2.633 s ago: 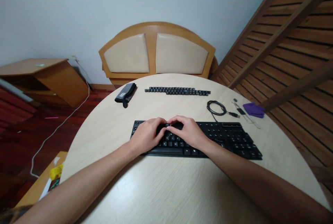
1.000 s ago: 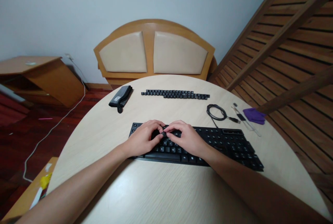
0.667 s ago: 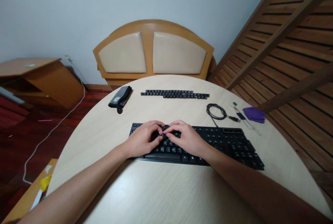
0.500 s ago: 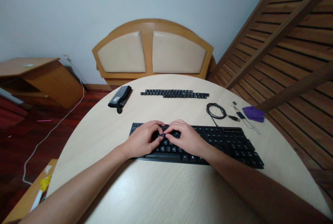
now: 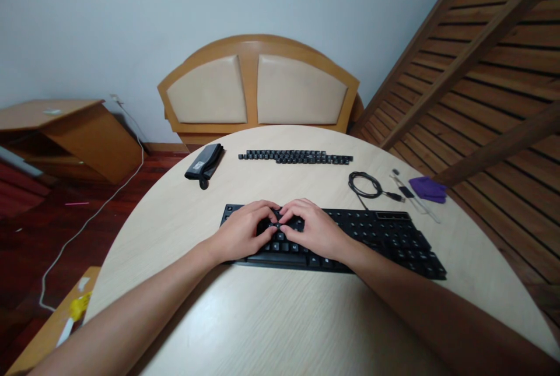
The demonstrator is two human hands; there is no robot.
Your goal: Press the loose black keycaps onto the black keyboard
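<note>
A black keyboard [image 5: 385, 239] lies across the middle of a round, light wooden table [image 5: 271, 317]. Both my hands rest on its left half. My left hand [image 5: 245, 233] and my right hand [image 5: 315, 230] have their fingers curled. Their fingertips meet and pinch at one small dark keycap [image 5: 276, 225] in the upper rows. Loose black keycaps [image 5: 295, 157] are laid out in two neat rows at the far side of the table. The keys under my palms are hidden.
A grey pouch [image 5: 205, 161] lies at the back left of the table. At the right are a coiled black cable [image 5: 365, 183], a small tool [image 5: 405, 189] and a purple cloth [image 5: 427, 188]. A padded chair [image 5: 258, 90] stands behind the table, wooden slats to the right.
My hands have stayed on the same spot of the keyboard with fingertips together. Only the view has shifted slightly.
</note>
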